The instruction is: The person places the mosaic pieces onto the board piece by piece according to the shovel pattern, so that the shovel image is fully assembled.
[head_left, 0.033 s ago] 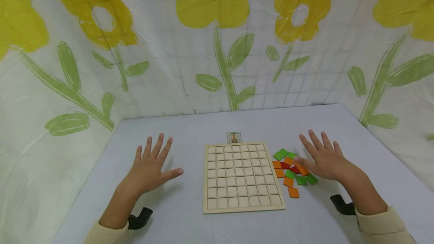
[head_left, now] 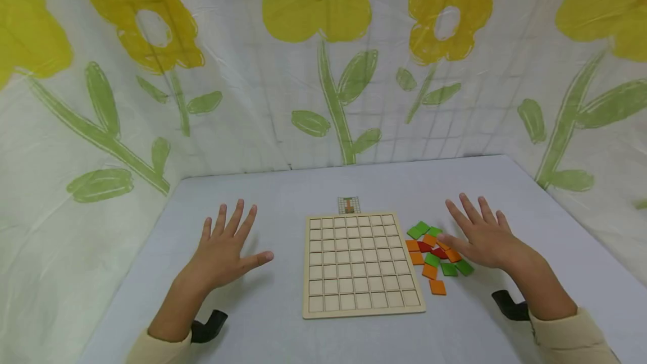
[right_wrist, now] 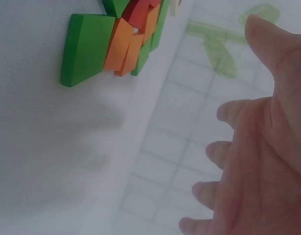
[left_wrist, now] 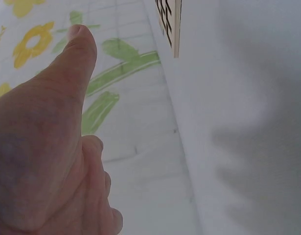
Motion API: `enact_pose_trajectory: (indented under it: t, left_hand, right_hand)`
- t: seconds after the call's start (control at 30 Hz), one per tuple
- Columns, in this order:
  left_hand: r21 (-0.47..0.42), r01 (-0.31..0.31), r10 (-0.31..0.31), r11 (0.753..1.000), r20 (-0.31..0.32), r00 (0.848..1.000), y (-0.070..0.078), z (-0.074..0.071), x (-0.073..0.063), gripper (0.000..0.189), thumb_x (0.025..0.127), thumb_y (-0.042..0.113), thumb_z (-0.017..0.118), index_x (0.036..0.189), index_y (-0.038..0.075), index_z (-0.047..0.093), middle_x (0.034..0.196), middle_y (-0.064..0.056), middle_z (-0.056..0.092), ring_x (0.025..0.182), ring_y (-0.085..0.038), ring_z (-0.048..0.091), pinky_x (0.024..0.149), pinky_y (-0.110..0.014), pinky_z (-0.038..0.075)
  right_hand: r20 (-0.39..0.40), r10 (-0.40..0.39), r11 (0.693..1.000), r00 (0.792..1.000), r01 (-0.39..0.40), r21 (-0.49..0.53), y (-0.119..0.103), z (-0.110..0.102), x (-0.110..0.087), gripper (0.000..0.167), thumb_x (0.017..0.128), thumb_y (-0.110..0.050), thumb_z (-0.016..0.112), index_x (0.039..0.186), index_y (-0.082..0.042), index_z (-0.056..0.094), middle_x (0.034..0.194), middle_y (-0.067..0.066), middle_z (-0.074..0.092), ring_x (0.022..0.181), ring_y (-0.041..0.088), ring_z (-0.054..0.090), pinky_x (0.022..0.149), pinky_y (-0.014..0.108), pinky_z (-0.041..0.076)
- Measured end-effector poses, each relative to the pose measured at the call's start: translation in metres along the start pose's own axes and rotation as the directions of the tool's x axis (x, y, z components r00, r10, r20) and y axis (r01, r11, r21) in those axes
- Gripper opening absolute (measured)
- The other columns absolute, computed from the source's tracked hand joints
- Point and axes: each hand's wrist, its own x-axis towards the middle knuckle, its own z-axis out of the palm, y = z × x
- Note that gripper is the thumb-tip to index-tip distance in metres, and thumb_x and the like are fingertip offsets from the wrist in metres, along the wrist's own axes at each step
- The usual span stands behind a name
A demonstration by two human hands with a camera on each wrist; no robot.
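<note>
My left hand (head_left: 224, 257) hovers over the table left of a pale wooden grid board (head_left: 352, 270), fingers spread and holding nothing. In the left wrist view its thumb (left_wrist: 81, 54) points up, and the board's edge (left_wrist: 176, 34) shows at the top. Spread likewise, my right hand (head_left: 487, 243) is above the right side of a loose cluster of square tiles, partly covering it from the head camera. Among them are green tiles (head_left: 449, 269), orange tiles (head_left: 437, 287) and red tiles (head_left: 440, 253). A thick green tile (right_wrist: 86, 51) appears nearest in the right wrist view, apart from the hand.
A small printed card (head_left: 349, 205) with a grid picture lies behind the board's far edge. The white table (head_left: 263, 330) ends at a hanging sheet (head_left: 242, 128) with painted yellow flowers. Black curved pieces (head_left: 209, 327) sit at both wrists.
</note>
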Motion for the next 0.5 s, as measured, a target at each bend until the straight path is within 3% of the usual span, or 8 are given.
enact_pose_trajectory:
  t: [0.5]
  left_hand:
    - [-0.023,-0.041,0.041,0.999,-0.002,0.999,0.013,0.006,0.003,0.104,0.088,0.077,0.051,0.163,0.014,0.014,0.166,-0.019,0.002,0.149,-0.047,-0.006,0.113,-0.069,0.001]
  right_hand:
    - [-0.035,-0.012,1.0,0.999,0.013,0.025,0.002,-0.001,0.001,0.089,0.098,-0.056,0.055,0.16,-0.003,0.018,0.162,0.032,0.004,0.141,0.062,-0.002,0.104,0.079,0.003]
